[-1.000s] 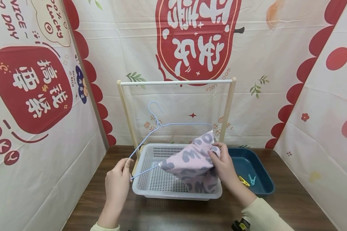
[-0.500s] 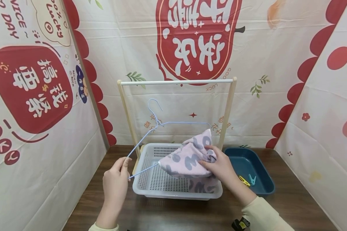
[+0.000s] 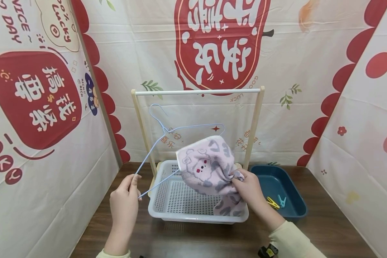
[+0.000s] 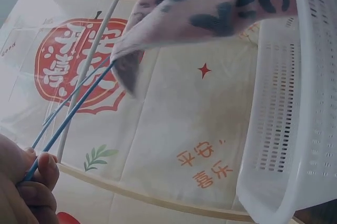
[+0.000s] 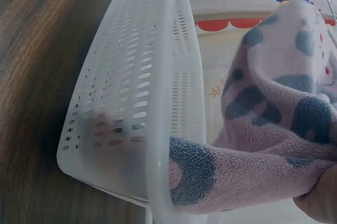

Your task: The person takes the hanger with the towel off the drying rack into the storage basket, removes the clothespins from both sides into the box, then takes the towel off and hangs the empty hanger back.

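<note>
A light blue wire hanger (image 3: pixel 147 156) is held at its left corner by my left hand (image 3: pixel 125 200), fingers curled round the wire. Over the hanger's lower bar and right side drapes a pink towel (image 3: pixel 206 165) with grey patches and a small embroidered face. My right hand (image 3: pixel 249 186) pinches a bunched part of the towel at its right side. The towel's lower end hangs into the grey-white perforated basket (image 3: pixel 198 218). In the left wrist view the hanger wire (image 4: pixel 68 121) runs from my fingers into the towel (image 4: pixel 184 18). The right wrist view shows the towel (image 5: pixel 263 176) crossing the basket rim.
Behind the basket stands a rack with wooden posts (image 3: pixel 254 129) and a white top rod (image 3: pixel 196 92). A dark blue tray (image 3: pixel 296 193) at the right holds a yellow clothespin (image 3: pixel 272 202) and a teal clothespin (image 3: pixel 282 201). Printed cloth walls surround the brown table (image 3: pixel 329 229).
The hanger has shifted left and up with my left hand. The towel has turned, so its embroidered face now shows, while my right hand keeps its hold and has moved slightly right and down.
</note>
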`<state>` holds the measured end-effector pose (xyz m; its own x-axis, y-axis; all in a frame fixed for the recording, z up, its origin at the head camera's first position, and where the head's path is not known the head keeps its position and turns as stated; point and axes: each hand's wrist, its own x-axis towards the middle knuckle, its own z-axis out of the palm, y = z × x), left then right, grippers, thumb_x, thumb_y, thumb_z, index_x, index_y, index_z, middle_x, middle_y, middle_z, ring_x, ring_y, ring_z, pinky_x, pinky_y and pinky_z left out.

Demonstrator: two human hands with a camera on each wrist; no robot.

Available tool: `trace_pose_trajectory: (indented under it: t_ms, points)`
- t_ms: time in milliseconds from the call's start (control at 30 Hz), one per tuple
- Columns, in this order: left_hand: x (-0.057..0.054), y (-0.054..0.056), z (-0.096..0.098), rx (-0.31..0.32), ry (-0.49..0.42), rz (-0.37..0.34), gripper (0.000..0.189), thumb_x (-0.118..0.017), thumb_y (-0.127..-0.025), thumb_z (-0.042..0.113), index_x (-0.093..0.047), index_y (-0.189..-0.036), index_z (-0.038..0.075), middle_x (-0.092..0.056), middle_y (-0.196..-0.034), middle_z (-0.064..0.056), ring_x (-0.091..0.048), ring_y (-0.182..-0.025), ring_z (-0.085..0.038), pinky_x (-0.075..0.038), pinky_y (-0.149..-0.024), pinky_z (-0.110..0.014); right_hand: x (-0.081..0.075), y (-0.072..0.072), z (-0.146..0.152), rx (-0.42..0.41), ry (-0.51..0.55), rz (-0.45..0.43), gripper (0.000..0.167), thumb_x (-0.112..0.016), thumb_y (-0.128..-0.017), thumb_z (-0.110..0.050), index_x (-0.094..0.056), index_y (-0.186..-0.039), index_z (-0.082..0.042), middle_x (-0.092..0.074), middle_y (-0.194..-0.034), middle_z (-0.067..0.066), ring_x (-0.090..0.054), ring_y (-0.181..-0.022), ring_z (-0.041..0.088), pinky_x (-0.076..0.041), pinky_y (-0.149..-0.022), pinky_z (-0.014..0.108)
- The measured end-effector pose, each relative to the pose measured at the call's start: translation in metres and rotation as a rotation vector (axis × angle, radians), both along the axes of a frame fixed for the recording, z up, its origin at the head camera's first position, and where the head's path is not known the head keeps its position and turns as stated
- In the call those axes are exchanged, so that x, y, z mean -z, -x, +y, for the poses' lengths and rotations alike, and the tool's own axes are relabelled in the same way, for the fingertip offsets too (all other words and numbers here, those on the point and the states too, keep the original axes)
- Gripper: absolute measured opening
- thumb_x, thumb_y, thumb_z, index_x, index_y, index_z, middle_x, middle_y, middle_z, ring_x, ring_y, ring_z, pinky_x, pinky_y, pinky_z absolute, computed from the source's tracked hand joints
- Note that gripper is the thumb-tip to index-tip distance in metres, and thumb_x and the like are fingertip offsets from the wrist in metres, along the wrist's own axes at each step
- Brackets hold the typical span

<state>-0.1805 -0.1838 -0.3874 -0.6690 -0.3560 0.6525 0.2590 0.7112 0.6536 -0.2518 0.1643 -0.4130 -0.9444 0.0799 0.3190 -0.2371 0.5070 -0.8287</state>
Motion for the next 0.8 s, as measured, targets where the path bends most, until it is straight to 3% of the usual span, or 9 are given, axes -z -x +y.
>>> trace_pose_trajectory:
  t_ms: [133,233,400,667,800]
  points:
    - [-0.0018,-0.0006,-0.0022,-0.002,-0.002,0.008,0.014,-0.060,-0.099,0.018,-0.070,-0.098,0.008,-0.052,-0.050,0.005,-0.048,-0.043,-0.007,-0.034,-0.040,-0.026,0.0032,0.0030,0.0016,-0.001,-0.020,-0.020,0.013,-0.064,-0.090,-0.013,-0.070,-0.100,-0.007,-0.067,-0.097,0.010,-0.058,-0.085,0.023,-0.048,-0.072,0.035]
    - [-0.0024,-0.0009,-0.0022,-0.004,-0.001,0.006,0.014,-0.060,-0.099,0.018,-0.070,-0.098,0.008,-0.052,-0.051,0.005,-0.049,-0.043,-0.007,-0.035,-0.041,-0.027,0.0055,0.0056,0.0021,-0.059,-0.054,-0.061,0.027,-0.064,-0.095,-0.023,-0.065,-0.116,-0.006,-0.063,-0.118,0.015,-0.058,-0.104,0.029,-0.046,-0.085,0.044]
    - [-0.0025,-0.0007,-0.0017,-0.001,-0.014,0.004,0.015,-0.060,-0.099,0.018,-0.070,-0.098,0.007,-0.052,-0.051,0.004,-0.049,-0.044,-0.007,-0.035,-0.043,-0.027,0.0075,0.0068,0.0030,-0.164,-0.100,-0.117,0.048,-0.062,-0.097,-0.029,-0.052,-0.137,-0.007,-0.046,-0.144,0.019,-0.040,-0.133,0.039,-0.033,-0.103,0.057]
    - [-0.0019,0.0014,-0.0017,0.002,-0.026,-0.019,0.017,-0.059,-0.099,0.021,-0.070,-0.099,0.009,-0.053,-0.051,0.004,-0.049,-0.044,-0.008,-0.034,-0.041,-0.027,0.0053,0.0034,0.0040,-0.195,-0.159,-0.167,0.056,-0.057,-0.098,-0.040,-0.046,-0.144,-0.010,-0.037,-0.150,0.020,-0.030,-0.139,0.041,-0.025,-0.105,0.063]
    - [-0.0018,0.0025,0.0010,0.021,-0.025,-0.033,0.017,-0.059,-0.099,0.022,-0.070,-0.099,0.009,-0.052,-0.051,0.006,-0.048,-0.044,-0.007,-0.033,-0.041,-0.026,0.0066,0.0020,0.0048,-0.211,-0.228,-0.105,0.056,-0.058,-0.098,-0.039,-0.047,-0.143,-0.008,-0.040,-0.148,0.020,-0.030,-0.138,0.042,-0.025,-0.105,0.063]
